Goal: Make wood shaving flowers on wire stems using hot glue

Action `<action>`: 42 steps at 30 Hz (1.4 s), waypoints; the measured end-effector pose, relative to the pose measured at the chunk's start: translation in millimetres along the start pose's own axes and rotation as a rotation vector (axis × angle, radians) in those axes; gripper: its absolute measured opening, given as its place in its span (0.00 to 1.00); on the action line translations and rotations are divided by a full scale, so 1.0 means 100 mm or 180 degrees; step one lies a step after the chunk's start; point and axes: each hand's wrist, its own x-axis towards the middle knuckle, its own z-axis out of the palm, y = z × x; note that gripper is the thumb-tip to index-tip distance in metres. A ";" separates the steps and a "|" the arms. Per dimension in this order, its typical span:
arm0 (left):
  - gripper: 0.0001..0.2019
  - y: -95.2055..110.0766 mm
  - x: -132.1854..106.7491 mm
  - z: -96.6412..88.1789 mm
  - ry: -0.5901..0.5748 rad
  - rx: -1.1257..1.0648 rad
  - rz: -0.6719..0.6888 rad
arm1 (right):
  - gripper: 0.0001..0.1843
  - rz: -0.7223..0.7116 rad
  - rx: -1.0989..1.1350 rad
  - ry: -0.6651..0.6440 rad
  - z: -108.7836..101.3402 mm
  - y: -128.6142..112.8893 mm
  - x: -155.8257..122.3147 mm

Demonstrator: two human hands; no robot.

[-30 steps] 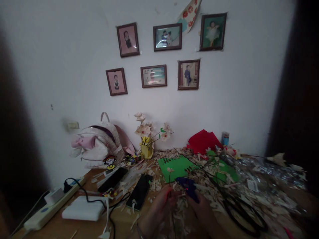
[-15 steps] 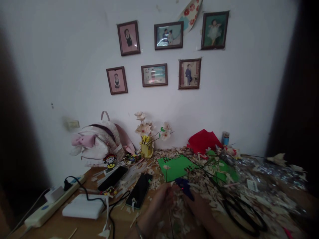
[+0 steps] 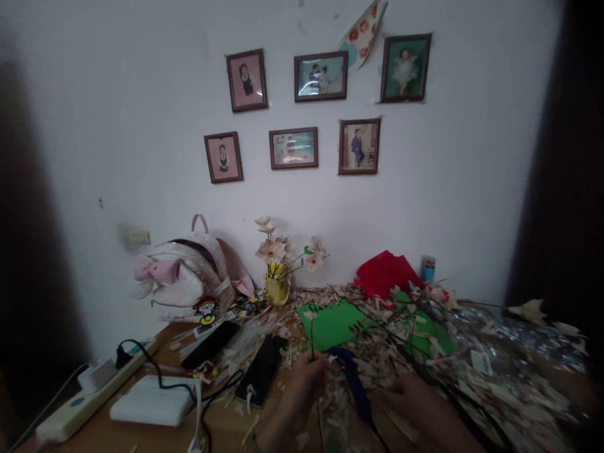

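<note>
My left hand (image 3: 298, 396) is closed in a pinch on a thin dark stem (image 3: 311, 338) that stands upright with a small pale bud at its top. A dark blue glue gun (image 3: 353, 380) with a red light lies on the scraps just right of that hand. My right hand (image 3: 419, 409) rests to the right of the glue gun with its fingers curled; whether it grips the gun is unclear. Both hands are low in the head view, above a table strewn with pale paper shavings (image 3: 377, 358).
Green paper sheets (image 3: 333, 322) and red paper (image 3: 384, 274) lie behind the hands. A yellow cup of paper flowers (image 3: 277, 286), a backpack (image 3: 186, 277), two black phones (image 3: 262, 368), a white power bank (image 3: 151, 401) and a power strip (image 3: 78, 402) stand at the left. Clear wrap (image 3: 509, 340) fills the right.
The view has tilted down slightly. My right hand has slid right, away from the glue gun's nose. The stem in my left hand has shifted a little left.
</note>
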 end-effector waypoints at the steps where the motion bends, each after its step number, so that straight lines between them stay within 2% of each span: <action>1: 0.13 0.00 -0.01 0.01 0.0005 0.0025 0.0014 | 0.21 -0.0037 -0.0035 -0.0137 -0.12 -0.04 -0.02; 2: 0.13 0.01 -0.03 0.02 0.0000 0.0047 0.0028 | 0.23 -0.0139 0.0026 -0.0238 -0.23 -0.11 -0.05; 4: 0.11 0.02 -0.08 0.04 -0.0055 0.0074 0.0024 | 0.16 -0.0701 0.0361 -0.0373 -0.35 -0.31 -0.11; 5: 0.10 0.02 -0.10 0.06 -0.0092 0.0063 0.0021 | 0.12 -0.0857 0.0461 -0.0147 -0.36 -0.42 -0.14; 6: 0.09 0.02 -0.12 0.08 -0.0136 0.0036 0.0019 | 0.11 -0.0949 0.0376 -0.0093 -0.34 -0.53 -0.16; 8: 0.08 0.01 -0.14 0.11 -0.0227 -0.0051 0.0039 | 0.17 -0.1140 0.0278 -0.0093 -0.23 -0.69 -0.18; 10: 0.08 -0.01 -0.16 0.13 -0.0309 -0.0150 0.0050 | 0.19 -0.1289 0.0289 -0.0147 -0.09 -0.75 -0.16; 14: 0.07 -0.04 -0.15 0.13 -0.0450 -0.0256 -0.0018 | 0.10 -0.1340 0.0382 -0.0056 0.10 -0.64 -0.07; 19: 0.13 -0.01 -0.16 0.15 -0.0465 -0.0012 -0.0258 | 0.10 -0.1438 0.0551 0.0250 0.11 -0.56 -0.07; 23: 0.16 0.04 -0.21 0.18 -0.0495 0.0049 -0.0516 | 0.12 -0.0998 0.0942 0.0704 0.08 -0.56 -0.10; 26: 0.13 0.05 -0.26 0.20 -0.0758 0.0012 -0.0519 | 0.13 -0.0688 0.1388 0.1138 0.06 -0.57 -0.09; 30: 0.13 0.02 -0.32 0.23 -0.1103 0.0187 -0.0715 | 0.12 -0.0485 0.1912 0.1298 0.02 -0.58 -0.05; 37: 0.12 -0.01 -0.36 0.24 -0.1267 0.0315 -0.0882 | 0.13 -0.0805 0.1323 0.1302 0.00 -0.44 0.03; 42: 0.11 -0.03 -0.34 0.22 -0.1291 0.0396 -0.0926 | 0.13 -0.1059 0.1107 0.1351 0.01 -0.43 0.03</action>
